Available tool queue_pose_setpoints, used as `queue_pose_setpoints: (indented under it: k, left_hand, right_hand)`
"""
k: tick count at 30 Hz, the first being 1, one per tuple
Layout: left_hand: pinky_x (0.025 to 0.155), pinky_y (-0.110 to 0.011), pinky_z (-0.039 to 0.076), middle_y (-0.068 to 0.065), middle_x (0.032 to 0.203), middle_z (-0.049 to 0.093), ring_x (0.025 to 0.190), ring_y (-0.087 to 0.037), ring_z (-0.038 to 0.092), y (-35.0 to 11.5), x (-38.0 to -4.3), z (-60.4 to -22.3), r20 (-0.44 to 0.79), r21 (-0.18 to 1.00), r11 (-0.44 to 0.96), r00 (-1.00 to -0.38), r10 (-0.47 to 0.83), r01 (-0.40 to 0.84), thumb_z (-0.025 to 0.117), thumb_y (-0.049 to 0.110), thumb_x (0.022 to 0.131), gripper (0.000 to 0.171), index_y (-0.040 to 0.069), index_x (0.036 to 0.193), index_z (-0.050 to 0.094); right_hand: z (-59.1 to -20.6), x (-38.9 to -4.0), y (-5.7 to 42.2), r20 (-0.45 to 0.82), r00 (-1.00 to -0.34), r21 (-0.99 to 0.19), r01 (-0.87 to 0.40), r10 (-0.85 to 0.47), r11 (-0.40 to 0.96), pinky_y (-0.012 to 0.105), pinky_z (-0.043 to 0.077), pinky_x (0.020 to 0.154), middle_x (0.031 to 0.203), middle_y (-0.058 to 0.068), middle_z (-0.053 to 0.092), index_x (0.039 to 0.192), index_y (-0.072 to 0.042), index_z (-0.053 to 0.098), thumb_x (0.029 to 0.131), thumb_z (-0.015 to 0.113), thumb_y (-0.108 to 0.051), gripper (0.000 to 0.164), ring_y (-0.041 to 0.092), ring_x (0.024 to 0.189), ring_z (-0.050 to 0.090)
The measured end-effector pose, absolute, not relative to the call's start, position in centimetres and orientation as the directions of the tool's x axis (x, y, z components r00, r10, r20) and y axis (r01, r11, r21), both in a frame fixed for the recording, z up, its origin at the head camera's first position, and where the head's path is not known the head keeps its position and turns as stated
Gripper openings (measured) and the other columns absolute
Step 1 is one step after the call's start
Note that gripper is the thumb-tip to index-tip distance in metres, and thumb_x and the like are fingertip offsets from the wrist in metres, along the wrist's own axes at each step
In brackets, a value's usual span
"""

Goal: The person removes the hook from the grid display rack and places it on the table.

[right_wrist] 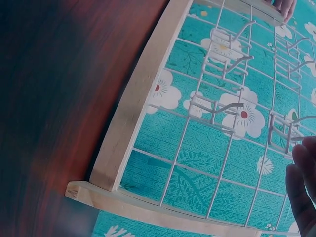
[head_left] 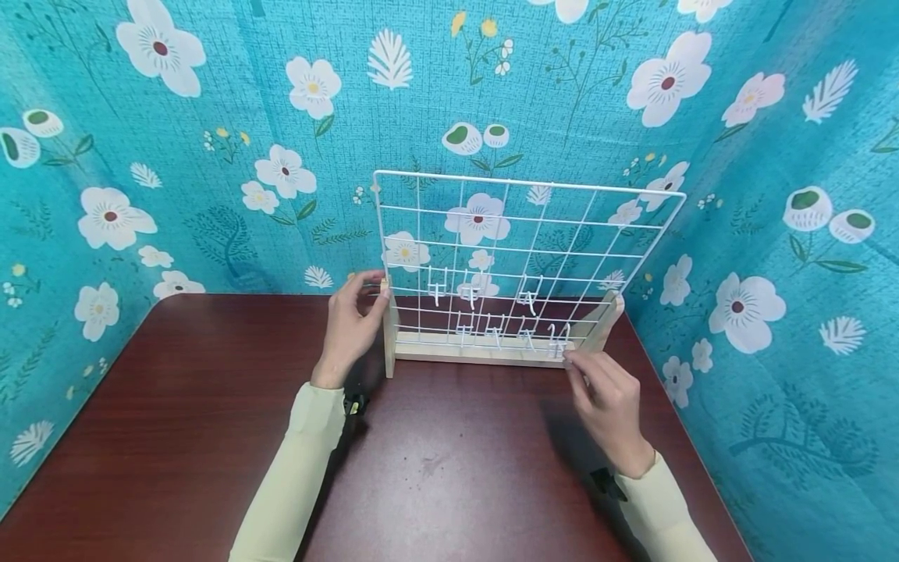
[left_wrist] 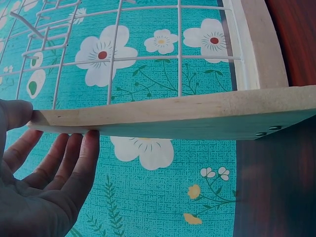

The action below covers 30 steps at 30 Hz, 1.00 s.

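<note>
From the head view, a white wire grid (head_left: 520, 257) stands upright in a wooden stand (head_left: 485, 351) near the far edge of the dark red table (head_left: 211, 406); small white hooks (head_left: 492, 312) hang on its lower rows; the left hand (head_left: 351, 324) holds the stand's left post, fingers curled about it; the right hand (head_left: 607, 398) has its fingertips at the hook by the grid's lower right corner (whether they pinch it, I cannot tell).

Left wrist view: the left hand (left_wrist: 44, 182) has thumb above and straight fingers below the wooden post (left_wrist: 173, 116), clasping its end.

Right wrist view: the right hand's fingers (right_wrist: 303, 187) lie close to a white hook (right_wrist: 284, 131); contact is unclear.
</note>
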<state>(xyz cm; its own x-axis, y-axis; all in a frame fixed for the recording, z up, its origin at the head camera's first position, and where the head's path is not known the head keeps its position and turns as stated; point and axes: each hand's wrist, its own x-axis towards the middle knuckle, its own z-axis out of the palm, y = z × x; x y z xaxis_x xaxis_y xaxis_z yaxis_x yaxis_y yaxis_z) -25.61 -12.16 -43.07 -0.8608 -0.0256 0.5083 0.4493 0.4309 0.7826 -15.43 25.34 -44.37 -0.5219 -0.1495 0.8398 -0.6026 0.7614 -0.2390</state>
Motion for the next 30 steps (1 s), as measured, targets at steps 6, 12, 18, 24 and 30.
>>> queue_pose_setpoints:
  k: [6,12,18,24,30]
  left_hand:
    - [0.072,-0.029,0.061,-0.004,0.119,0.065,0.103,-0.018,0.069,-12.15,-25.61,-43.01,0.513,0.780,0.431,-0.858,-0.024,0.454,0.061,0.026,0.095,0.031,0.018,0.125,0.062]
    - [0.072,-0.031,0.061,-0.005,0.119,0.066,0.103,-0.020,0.069,-12.19,-25.58,-42.99,0.513,0.777,0.437,-0.858,-0.022,0.453,0.062,0.025,0.095,0.032,0.014,0.125,0.062]
    - [0.072,-0.032,0.061,-0.006,0.119,0.065,0.103,-0.020,0.068,-12.26,-25.54,-43.03,0.512,0.774,0.445,-0.859,-0.022,0.450,0.063,0.024,0.094,0.033,0.012,0.125,0.062]
    - [0.072,-0.031,0.061,-0.005,0.119,0.065,0.103,-0.019,0.068,-12.19,-25.50,-42.90,0.508,0.779,0.437,-0.861,-0.022,0.449,0.062,0.024,0.095,0.033,0.012,0.125,0.062]
    - [0.072,-0.032,0.061,-0.006,0.119,0.065,0.103,-0.020,0.068,-12.16,-25.48,-42.91,0.510,0.779,0.435,-0.860,-0.023,0.451,0.062,0.024,0.095,0.032,0.013,0.125,0.062]
  right_hand:
    - [-44.46,-15.38,25.30,0.841,-0.517,-0.230,-0.609,-0.159,0.759,0.021,0.041,0.057,0.089,0.009,0.075,0.103,-0.006,0.075,0.076,0.075,0.003,0.029,0.017,0.070,0.062]
    - [-44.55,-15.29,25.17,0.843,-0.515,-0.236,-0.616,-0.157,0.752,0.021,0.042,0.057,0.090,0.009,0.075,0.103,-0.005,0.075,0.075,0.075,0.003,0.029,0.018,0.071,0.063]
    - [-44.62,-15.28,25.09,0.837,-0.522,-0.233,-0.612,-0.165,0.756,0.020,0.042,0.056,0.090,0.008,0.075,0.102,-0.005,0.075,0.072,0.077,0.004,0.031,0.017,0.070,0.062]
    - [-44.65,-15.31,24.99,0.849,-0.502,-0.222,-0.623,-0.166,0.750,0.021,0.041,0.055,0.087,0.008,0.075,0.101,-0.004,0.075,0.072,0.077,0.005,0.030,0.016,0.067,0.060]
    - [-44.70,-15.39,24.93,0.855,-0.489,-0.214,-0.634,-0.171,0.743,0.021,0.040,0.055,0.086,0.008,0.075,0.100,-0.004,0.075,0.073,0.076,0.005,0.028,0.016,0.066,0.060]
